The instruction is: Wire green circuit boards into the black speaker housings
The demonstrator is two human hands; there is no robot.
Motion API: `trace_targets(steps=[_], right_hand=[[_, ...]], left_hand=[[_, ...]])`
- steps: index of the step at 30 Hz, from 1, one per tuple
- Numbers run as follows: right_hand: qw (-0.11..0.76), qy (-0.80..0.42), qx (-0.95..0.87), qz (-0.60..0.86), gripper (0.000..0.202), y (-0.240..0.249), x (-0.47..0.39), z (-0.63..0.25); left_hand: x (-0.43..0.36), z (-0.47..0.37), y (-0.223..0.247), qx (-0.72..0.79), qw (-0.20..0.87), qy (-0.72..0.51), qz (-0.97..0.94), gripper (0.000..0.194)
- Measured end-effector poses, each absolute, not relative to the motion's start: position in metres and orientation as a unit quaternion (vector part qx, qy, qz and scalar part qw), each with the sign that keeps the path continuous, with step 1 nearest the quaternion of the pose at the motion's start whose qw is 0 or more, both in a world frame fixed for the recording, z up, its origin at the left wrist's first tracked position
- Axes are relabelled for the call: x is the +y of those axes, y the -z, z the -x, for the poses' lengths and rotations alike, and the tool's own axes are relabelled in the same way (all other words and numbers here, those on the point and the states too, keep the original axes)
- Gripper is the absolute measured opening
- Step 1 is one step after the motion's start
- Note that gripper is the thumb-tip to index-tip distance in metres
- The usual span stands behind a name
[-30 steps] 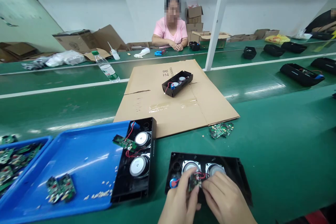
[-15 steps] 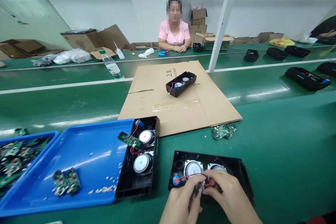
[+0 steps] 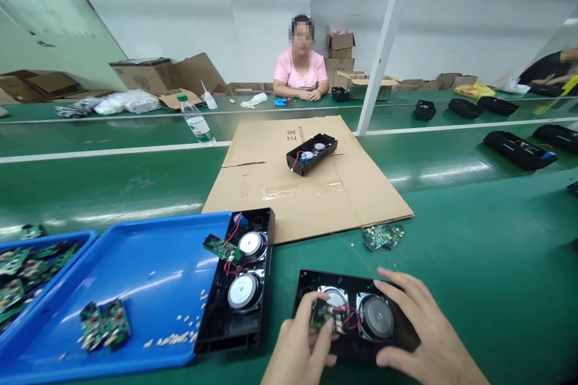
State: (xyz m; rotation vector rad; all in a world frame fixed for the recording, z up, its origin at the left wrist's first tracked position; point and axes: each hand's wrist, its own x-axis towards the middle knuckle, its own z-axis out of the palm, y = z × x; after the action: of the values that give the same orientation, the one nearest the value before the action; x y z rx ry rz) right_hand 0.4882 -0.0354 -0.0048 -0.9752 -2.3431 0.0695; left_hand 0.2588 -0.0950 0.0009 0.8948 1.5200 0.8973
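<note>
Left fingers [image 3: 306, 308] pinch a board [image 3: 320, 314]; right fingers [image 3: 398, 298] are spread. Cardboard [image 3: 311, 209] printed "正发" lies on the green desk [image 3: 474, 240], white wall [image 3: 158, 12] beyond.

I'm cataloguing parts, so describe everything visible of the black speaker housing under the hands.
The black housing is a long, open shell, apparently plastic, lying open side up on the green worktop, its length across the view. Two round speakers with metallic-looking backs sit side by side inside, the left one partly covered by the left hand. Red wires reach the circuit board pinched in that hand. The spread right hand partly hides the right end; contact is unclear.
</note>
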Motion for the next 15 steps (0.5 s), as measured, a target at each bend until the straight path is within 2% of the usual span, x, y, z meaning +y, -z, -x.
trace_targets(steps=[2, 4, 7, 9, 13, 15], right_hand=[[0.239, 0.032, -0.914, 0.325, 0.095, 0.011, -0.033, -0.495], [0.193, 0.058, -0.928, 0.313, 0.104, 0.021, -0.034, -0.492], [0.186, 0.058, -0.912, 0.36, 0.089, 0.035, -0.04, -0.479], [0.206, 0.054, -0.906, 0.365, 0.069, 0.041, -0.041, -0.476], [0.231, 0.103, -0.92, 0.298, 0.035, 0.053, -0.033, -0.512], [0.268, 0.102, -0.909, 0.303, 0.027, 0.055, -0.024, -0.544]], left_hand=[[-0.094, -0.256, -0.002, 0.643, 0.541, -0.382, -0.385, 0.043], [-0.093, -0.254, -0.005, 0.637, 0.556, -0.38, -0.375, 0.046], [-0.091, -0.254, -0.011, 0.634, 0.57, -0.383, -0.356, 0.05], [-0.09, -0.256, -0.013, 0.633, 0.57, -0.391, -0.349, 0.055], [-0.092, -0.26, -0.015, 0.616, 0.592, -0.39, -0.343, 0.083], [-0.095, -0.258, -0.017, 0.6, 0.611, -0.395, -0.332, 0.086]])
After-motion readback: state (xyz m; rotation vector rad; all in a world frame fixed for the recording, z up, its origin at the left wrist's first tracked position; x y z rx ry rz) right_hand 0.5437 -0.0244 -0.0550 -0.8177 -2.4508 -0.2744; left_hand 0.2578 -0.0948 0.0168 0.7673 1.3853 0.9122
